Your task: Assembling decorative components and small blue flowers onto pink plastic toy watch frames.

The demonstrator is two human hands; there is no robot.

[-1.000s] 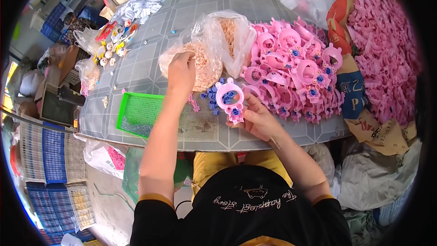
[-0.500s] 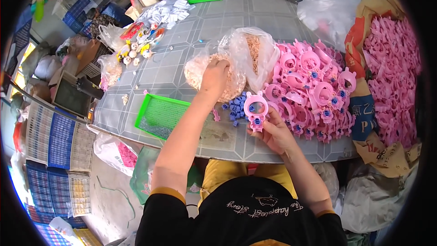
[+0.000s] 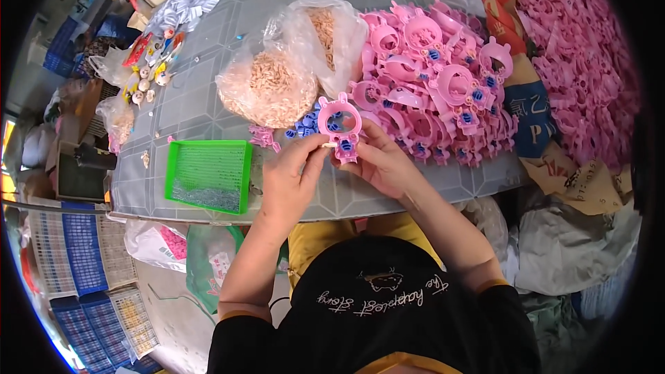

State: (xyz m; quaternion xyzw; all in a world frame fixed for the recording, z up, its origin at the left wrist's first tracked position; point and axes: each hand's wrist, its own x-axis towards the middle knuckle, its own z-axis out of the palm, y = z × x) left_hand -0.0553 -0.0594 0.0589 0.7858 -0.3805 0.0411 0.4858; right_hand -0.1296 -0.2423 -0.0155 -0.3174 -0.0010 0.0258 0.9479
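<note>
My right hand [image 3: 381, 161] grips a pink plastic frame [image 3: 343, 136] with a round ring, two small ears and a blue insert in its lower body. At the frame's left side, my left hand [image 3: 294, 170] pinches a small pale stick-like piece [image 3: 328, 145], whose tip meets or nearly meets the frame. Just beyond the hands lie a little heap of blue parts [image 3: 303, 123] and some small pink figures [image 3: 262, 136]. A clear bag of pale pieces [image 3: 272, 83] stands open behind them. To the right rises a pile of similar pink frames [image 3: 450, 86], many with blue inserts.
A second clear bag [image 3: 322, 31] of pale pieces stands behind the first. On the left is a green tray [image 3: 246, 173] holding small shiny bits. A large sack [image 3: 533, 100] of pink parts borders the table's right side. Small painted figures [image 3: 144, 79] lie far left.
My left hand has come out of the bag of pale pieces and moved to the pink frame, now with a pale piece between its fingertips. The whole view has shifted.
</note>
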